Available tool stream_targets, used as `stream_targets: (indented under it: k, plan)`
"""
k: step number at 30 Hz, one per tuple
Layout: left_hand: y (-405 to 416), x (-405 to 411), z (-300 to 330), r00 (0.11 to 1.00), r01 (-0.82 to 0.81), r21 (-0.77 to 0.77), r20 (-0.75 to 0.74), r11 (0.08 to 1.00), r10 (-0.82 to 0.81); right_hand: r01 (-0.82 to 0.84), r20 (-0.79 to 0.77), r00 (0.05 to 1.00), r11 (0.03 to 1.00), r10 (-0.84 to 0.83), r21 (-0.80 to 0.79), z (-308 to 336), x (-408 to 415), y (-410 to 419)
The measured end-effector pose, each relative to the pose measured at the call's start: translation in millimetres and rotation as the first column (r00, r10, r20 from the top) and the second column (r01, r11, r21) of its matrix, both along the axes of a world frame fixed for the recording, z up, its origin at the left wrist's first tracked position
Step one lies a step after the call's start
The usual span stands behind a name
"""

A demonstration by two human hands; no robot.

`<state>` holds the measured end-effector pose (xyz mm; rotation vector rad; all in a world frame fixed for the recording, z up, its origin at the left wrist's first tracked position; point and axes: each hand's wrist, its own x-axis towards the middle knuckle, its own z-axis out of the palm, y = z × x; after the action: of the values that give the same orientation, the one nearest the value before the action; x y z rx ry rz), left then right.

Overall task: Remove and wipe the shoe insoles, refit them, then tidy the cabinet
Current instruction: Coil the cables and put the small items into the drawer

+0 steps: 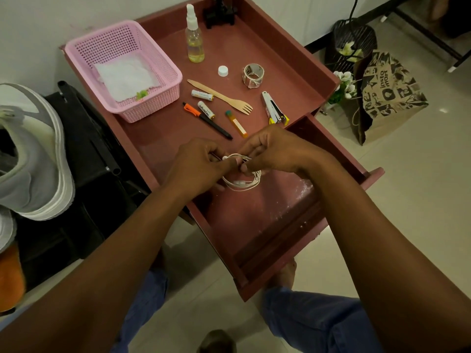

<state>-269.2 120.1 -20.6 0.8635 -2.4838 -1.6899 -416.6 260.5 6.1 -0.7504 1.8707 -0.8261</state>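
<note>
Two hands meet over the open drawer (267, 225) of the reddish cabinet (293, 62): the left hand (201, 166) and the right hand (275, 151) both pinch a coiled white earphone cable (242, 183) with curled fingers, the loop hanging just above the drawer's floor. Beyond the drawer, on the cabinet top, lie a black and orange pen (206, 119), two batteries (204, 103), a wooden fork (221, 96), a small orange tube (237, 124) and a stapler (274, 109). Farther back from the drawer stand a spray bottle (195, 36), a white cap (222, 71) and a tape roll (252, 75). A pink basket (163, 98) holding a white cloth (125, 77) sits at the top's left side. Left of the cabinet, a white shoe (33, 154) rests on a dark rack (96, 154).
</note>
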Motion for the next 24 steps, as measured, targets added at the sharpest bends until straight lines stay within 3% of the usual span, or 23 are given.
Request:
stream_targets:
  k: [8,12,16,19,24]
  plan:
    - [-2,0,6,0.997,0.032,0.056,0.073,0.998,-0.036,-0.027,-0.004,1.0,0.991,0.028,0.128,-12,2,-1]
    - [-7,1,3,0.999,-0.028,0.017,0.038,0.999,0.027,-0.035,-0.052,0.998,0.977,0.047,0.213,-36,2,-2]
    - [-15,2,-2,0.995,-0.089,0.096,-0.03,0.991,0.093,-0.075,-0.18,0.974,0.947,0.136,0.312,-62,8,-9]
    - [-16,2,2,0.987,-0.132,0.013,-0.087,0.991,0.132,-0.087,-0.201,0.967,0.944,0.157,0.319,-71,16,-16]
    - [-19,2,10,0.978,-0.18,-0.043,-0.116,0.983,0.174,0.107,-0.149,0.987,0.956,-0.068,0.274,-90,37,-38]
